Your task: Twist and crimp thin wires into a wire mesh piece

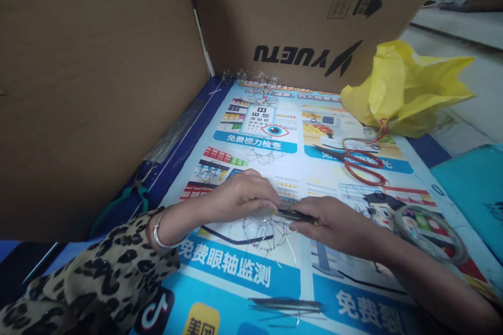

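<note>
My left hand [251, 196] is closed in a pinch at the upper edge of a thin wire piece [264, 233] with looping, petal-like shapes and tiny beads. The piece hangs just below the fingers, over the printed sheet. From the other side, my right hand [332, 222] is wrapped round a dark, narrow metal tool [296, 215]; its tip reaches to the left fingertips. Whether the tool grips the wire is hidden by the fingers. Nearer to me, a bundle of straight dark wires [286, 304] lies on the sheet.
Red-handled scissors [363, 165] and a yellow bag [401, 89] sit at back right. A coil of clear wire [432, 233] lies near my right forearm. Teal-handled pliers [137, 193] rest at left. Cardboard walls [98, 89] stand left and behind. More wire pieces [264, 154] lie on the sheet.
</note>
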A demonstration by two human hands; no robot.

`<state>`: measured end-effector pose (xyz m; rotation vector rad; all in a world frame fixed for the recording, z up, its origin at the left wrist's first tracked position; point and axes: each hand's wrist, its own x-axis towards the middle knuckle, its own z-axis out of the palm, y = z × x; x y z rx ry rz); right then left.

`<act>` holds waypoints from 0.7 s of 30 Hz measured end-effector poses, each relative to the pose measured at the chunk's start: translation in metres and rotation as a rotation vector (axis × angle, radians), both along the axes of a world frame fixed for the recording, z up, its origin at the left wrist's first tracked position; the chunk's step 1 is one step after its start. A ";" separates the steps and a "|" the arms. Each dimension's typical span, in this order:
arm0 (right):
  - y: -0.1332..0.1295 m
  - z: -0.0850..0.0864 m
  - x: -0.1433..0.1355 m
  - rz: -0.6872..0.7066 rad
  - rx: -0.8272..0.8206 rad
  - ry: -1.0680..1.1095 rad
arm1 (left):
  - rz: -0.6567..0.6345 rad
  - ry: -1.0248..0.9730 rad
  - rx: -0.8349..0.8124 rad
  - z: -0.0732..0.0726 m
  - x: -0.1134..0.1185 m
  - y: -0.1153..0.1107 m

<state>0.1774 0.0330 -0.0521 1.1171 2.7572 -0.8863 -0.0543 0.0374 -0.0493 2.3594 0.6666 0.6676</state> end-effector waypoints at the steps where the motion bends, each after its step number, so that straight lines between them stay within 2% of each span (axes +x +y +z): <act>1: 0.000 0.000 -0.002 0.007 0.008 -0.007 | -0.013 0.011 -0.002 0.000 0.000 0.000; 12: 0.001 -0.004 -0.006 0.115 0.022 0.005 | -0.172 0.036 0.003 0.004 -0.001 0.004; 18: -0.001 -0.005 -0.010 0.132 0.191 -0.087 | -0.170 0.053 0.028 0.004 0.001 0.003; 21: -0.001 -0.004 -0.013 0.140 0.220 -0.128 | -0.174 0.055 0.023 0.003 0.002 0.003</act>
